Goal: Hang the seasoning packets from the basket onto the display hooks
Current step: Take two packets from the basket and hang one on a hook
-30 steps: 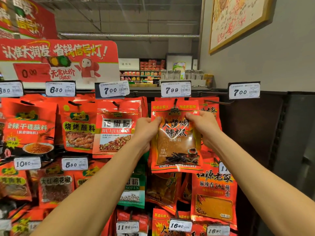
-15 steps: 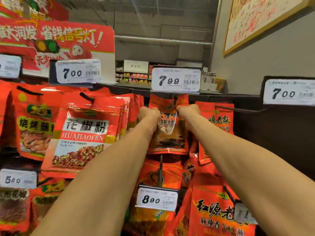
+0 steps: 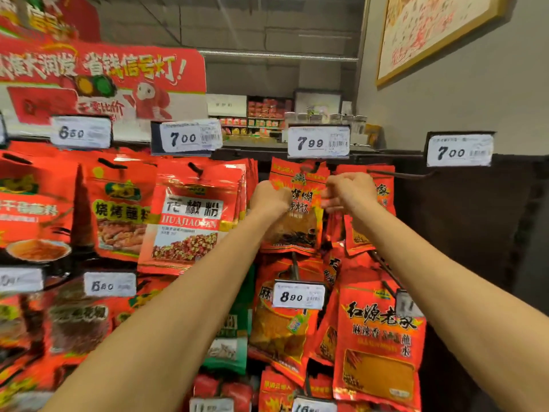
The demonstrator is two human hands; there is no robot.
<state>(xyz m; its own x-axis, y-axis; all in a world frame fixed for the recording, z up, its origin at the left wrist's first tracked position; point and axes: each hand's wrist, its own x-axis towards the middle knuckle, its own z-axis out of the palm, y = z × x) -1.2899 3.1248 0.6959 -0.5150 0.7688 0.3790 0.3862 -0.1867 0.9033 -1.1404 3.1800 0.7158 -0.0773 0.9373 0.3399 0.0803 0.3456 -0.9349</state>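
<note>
Both hands hold a red seasoning packet up against a shop's hook display.

Nearest, two bare forearms reach up. The left hand (image 3: 271,197) has its grip curled on the packet (image 3: 300,212) at its left edge; the right hand (image 3: 349,193) pinches its right edge. The packet hangs under the 7.99 price tag (image 3: 318,142), its top at the hook (image 3: 316,167). Left of it hangs a pouch (image 3: 190,221) marked HUAJIAOFEN, under a 7.00 tag (image 3: 187,138). Below, a tag (image 3: 298,296) reads 8.90. Farther back stand store shelves (image 3: 261,117), a grey wall (image 3: 475,93) and a framed poster (image 3: 427,28).

a shop: price tags (image 3: 318,142) above hung packets (image 3: 190,221).
</note>
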